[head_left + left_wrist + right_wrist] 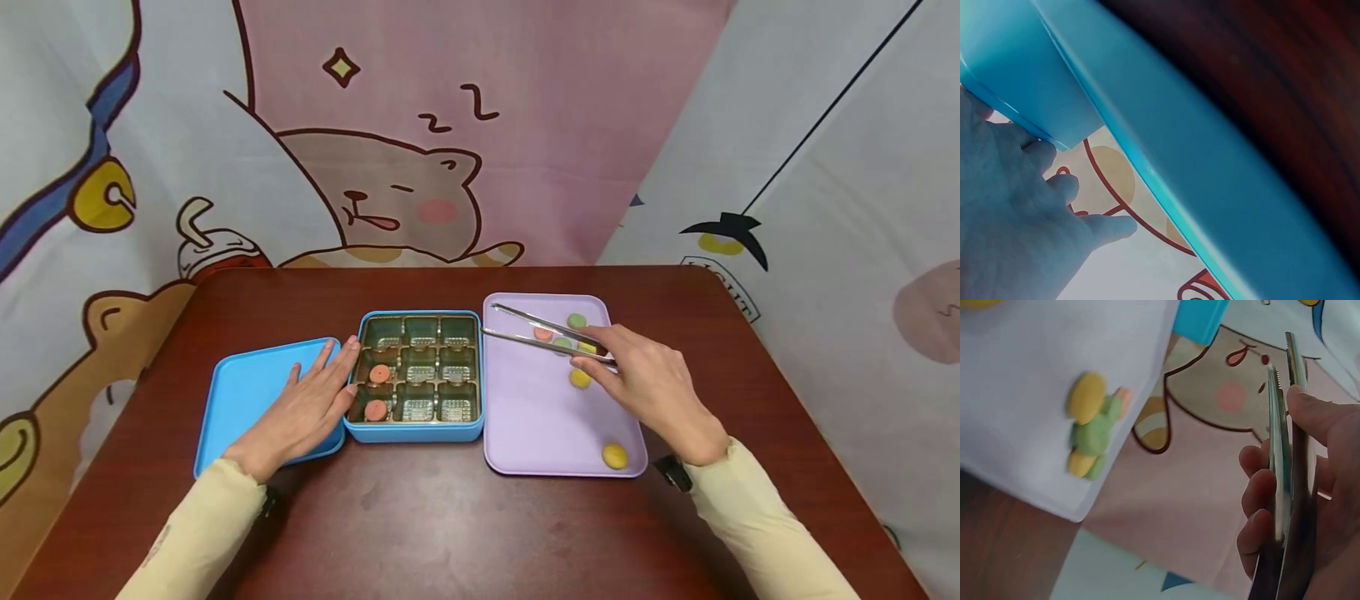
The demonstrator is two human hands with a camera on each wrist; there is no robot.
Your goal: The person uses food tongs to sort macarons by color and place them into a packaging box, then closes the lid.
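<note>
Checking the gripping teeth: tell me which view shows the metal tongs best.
The right wrist view: the metal tongs are close up there, with teeth visible at the tips. The head view shows them smaller, in the right hand, teeth too small to make out; the left wrist view shows none of them.

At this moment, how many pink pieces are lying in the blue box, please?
2, both in the left column of the blue box: a pink piece in the middle row and another pink piece in the near row. None seems hidden.
</note>
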